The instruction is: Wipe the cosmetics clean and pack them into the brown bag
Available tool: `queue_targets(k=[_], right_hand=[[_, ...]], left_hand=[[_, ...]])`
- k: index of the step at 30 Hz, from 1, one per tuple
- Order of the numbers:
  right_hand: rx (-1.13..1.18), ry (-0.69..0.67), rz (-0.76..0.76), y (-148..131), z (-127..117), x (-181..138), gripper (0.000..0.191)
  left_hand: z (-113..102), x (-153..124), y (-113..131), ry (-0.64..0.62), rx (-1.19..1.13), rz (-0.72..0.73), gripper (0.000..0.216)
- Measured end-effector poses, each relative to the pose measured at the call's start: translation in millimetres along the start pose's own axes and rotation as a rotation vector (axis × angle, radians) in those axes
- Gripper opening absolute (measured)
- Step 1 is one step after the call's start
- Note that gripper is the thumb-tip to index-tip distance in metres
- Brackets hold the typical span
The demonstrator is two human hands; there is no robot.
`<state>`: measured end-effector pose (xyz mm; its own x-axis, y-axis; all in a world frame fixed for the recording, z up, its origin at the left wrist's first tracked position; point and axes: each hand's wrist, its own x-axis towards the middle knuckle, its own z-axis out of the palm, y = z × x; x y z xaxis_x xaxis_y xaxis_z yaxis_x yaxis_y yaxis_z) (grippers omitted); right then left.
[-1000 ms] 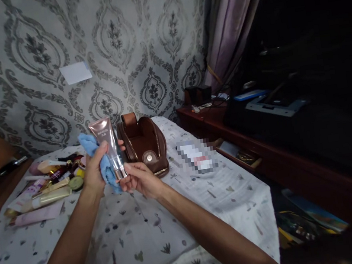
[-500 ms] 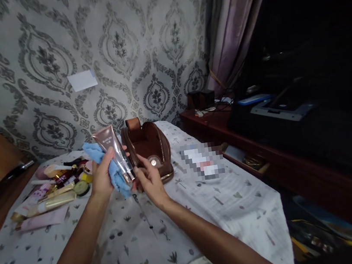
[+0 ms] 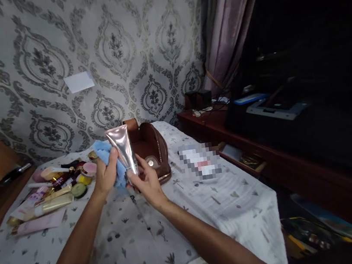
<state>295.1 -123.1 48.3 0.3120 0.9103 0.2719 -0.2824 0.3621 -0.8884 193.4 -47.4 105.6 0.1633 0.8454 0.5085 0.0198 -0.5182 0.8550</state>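
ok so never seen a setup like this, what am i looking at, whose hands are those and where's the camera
There's no machine here: these are a person's own bare hands, seen from a camera worn on their head, looking forward and down. The left hand holds a shiny tube together with a blue cloth; the right hand grips the tube's lower end. An open brown bag stands just beyond, on a patterned white sheet. To the left lie a pink tube, a round green container and other small items.
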Motion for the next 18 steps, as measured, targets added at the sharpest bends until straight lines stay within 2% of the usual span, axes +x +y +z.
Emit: queue_targets(k=[4,7,9,13,18], right_hand=[[0.059,0.090,0.002,-6.1,-3.1,1.7,0.048],[0.083,0.227,-0.060,-9.0,-8.2,5.4,0.043],[0.086,0.289,-0.059,-10.3,-12.6,9.5,0.044],[0.073,0.353,0.018,-11.9,-20.8,18.2,0.045],[-0.004,0.380,0.026,-9.4,-26.1,22.9,0.045]], left_hand=[[-3.4,34.2,-6.2,-0.153,0.123,0.126,0.027],[0.9,57.3,-10.6,-0.401,0.400,0.409,0.026],[5.3,66.6,-12.1,-0.494,0.573,0.535,0.030],[12.2,69.1,-11.7,-0.470,0.779,0.629,0.036],[11.5,60.0,-11.1,-0.407,0.792,0.687,0.037]])
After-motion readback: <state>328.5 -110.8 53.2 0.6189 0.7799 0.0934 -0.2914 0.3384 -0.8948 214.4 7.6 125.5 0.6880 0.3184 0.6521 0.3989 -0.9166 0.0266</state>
